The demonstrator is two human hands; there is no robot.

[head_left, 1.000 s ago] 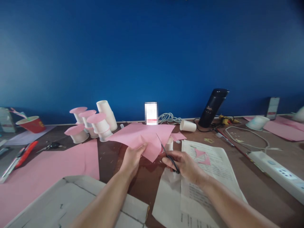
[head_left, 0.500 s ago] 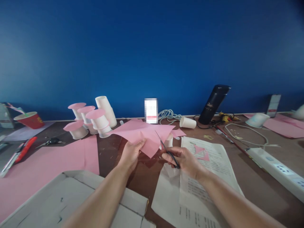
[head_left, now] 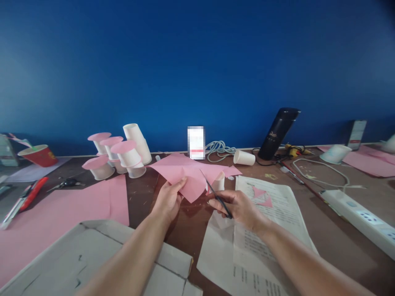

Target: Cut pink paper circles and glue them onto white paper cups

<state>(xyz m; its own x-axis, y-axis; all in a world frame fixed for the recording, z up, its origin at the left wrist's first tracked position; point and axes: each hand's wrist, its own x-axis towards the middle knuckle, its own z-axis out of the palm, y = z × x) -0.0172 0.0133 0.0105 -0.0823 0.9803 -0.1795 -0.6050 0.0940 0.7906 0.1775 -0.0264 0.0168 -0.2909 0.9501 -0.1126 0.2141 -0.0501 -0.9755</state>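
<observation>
My left hand (head_left: 169, 200) pinches the near edge of a pink paper sheet (head_left: 185, 172) and holds it up over the brown table (head_left: 145, 201). My right hand (head_left: 237, 206) grips small black scissors (head_left: 216, 195), whose blades point up and left into the sheet's right edge. A small white paper cup (head_left: 219, 182) stands just behind the scissors, partly hidden by the sheet.
White cups topped with pink discs (head_left: 119, 154) cluster at back left. A large pink sheet (head_left: 61, 213) and a cardboard box (head_left: 92, 263) lie at near left. Printed pages (head_left: 268, 218) lie under my right arm. A power strip (head_left: 358, 216) and cables sit at right, a dark bottle (head_left: 277, 133) behind.
The pink sheet has shifted slightly nearer and the scissors have worked further along its edge. Both hands stay on what they held.
</observation>
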